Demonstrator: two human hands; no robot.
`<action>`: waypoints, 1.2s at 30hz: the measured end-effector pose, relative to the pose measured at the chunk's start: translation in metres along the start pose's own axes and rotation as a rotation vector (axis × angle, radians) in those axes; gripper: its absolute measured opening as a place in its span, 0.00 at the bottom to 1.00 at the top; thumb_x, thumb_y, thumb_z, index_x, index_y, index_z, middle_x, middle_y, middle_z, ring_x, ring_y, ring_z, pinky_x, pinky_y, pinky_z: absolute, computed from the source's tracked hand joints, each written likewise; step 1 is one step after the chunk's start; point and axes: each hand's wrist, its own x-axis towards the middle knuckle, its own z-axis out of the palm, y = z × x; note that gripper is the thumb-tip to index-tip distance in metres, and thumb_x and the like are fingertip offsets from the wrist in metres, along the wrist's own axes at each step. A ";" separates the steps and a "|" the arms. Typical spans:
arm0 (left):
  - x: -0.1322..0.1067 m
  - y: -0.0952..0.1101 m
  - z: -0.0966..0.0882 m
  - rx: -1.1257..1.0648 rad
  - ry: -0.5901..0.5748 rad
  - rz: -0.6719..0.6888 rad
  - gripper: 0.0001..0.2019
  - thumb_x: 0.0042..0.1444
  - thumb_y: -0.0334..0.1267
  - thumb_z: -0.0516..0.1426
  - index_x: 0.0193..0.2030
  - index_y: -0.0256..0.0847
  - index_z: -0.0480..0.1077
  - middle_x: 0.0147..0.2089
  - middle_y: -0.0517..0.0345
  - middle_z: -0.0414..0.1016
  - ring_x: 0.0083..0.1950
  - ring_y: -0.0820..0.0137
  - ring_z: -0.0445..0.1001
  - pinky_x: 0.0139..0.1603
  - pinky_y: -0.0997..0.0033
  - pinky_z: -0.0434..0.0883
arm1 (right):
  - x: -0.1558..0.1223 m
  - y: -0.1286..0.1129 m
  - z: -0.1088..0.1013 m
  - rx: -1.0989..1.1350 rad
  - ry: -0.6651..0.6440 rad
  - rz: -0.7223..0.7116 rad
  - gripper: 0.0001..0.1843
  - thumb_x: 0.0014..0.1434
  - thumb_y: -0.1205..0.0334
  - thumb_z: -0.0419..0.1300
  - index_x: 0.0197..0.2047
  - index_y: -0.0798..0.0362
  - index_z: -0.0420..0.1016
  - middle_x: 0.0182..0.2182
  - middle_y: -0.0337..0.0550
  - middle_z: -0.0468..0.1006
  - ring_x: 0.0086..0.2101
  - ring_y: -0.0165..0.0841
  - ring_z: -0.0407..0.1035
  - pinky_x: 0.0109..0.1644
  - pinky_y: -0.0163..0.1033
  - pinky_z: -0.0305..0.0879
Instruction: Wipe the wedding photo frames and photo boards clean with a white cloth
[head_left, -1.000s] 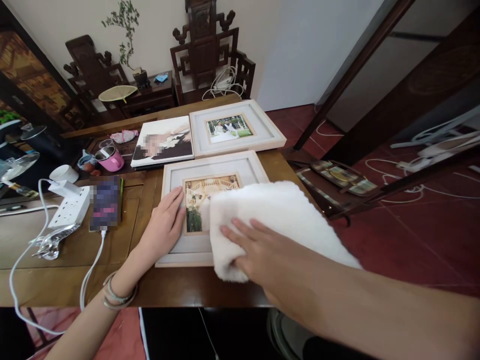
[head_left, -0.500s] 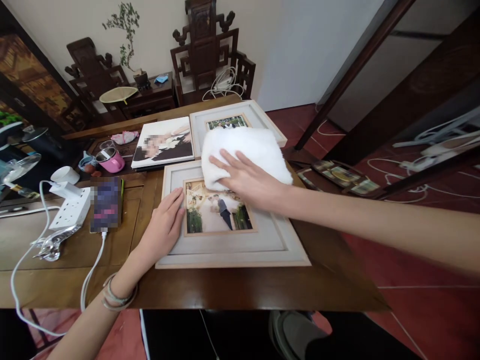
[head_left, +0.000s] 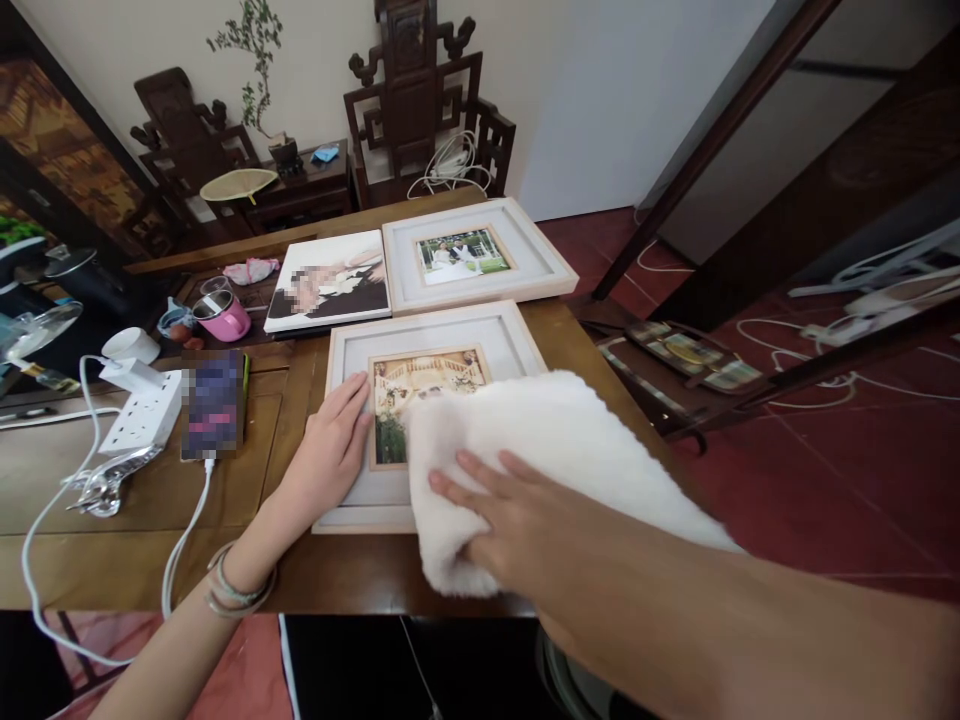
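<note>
1. Head view: two hands are in sight, both belonging to the wearer. The left hand (head_left: 334, 450) lies flat on the left border of the near picture frame (head_left: 375, 490), grasping nothing; a few bangles (head_left: 229, 592), too overlapped to count, circle its wrist.
2. The right hand (head_left: 525, 520) grasps one white cloth (head_left: 562, 425), four fingers spread on top and the thumb tucked at a fold.
3. The cloth covers the frame's right and lower parts and reaches past its bottom edge over the wooden table (head_left: 322, 578).
4. Two frames are on the table: the near one, and a far frame (head_left: 529, 250) just beyond it. One unframed photo panel (head_left: 330, 285) lies left of the far frame.
5. Left of the near frame there are one phone (head_left: 214, 405) with a cable plugged in, one white power strip (head_left: 144, 412) and one pink cup (head_left: 227, 320).
6. Behind the table stand two carved chairs (head_left: 411, 95), one potted plant (head_left: 259, 75) between them on a side table (head_left: 322, 180), and one coil of white cable (head_left: 450, 165) on the right-hand chair.
</note>
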 end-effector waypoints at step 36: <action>0.000 -0.003 0.001 0.002 0.006 0.030 0.23 0.69 0.40 0.43 0.67 0.35 0.59 0.70 0.41 0.59 0.72 0.59 0.56 0.70 0.47 0.57 | 0.047 0.049 -0.028 -0.083 0.195 0.099 0.29 0.51 0.82 0.54 0.56 0.59 0.74 0.70 0.58 0.48 0.68 0.55 0.38 0.68 0.65 0.40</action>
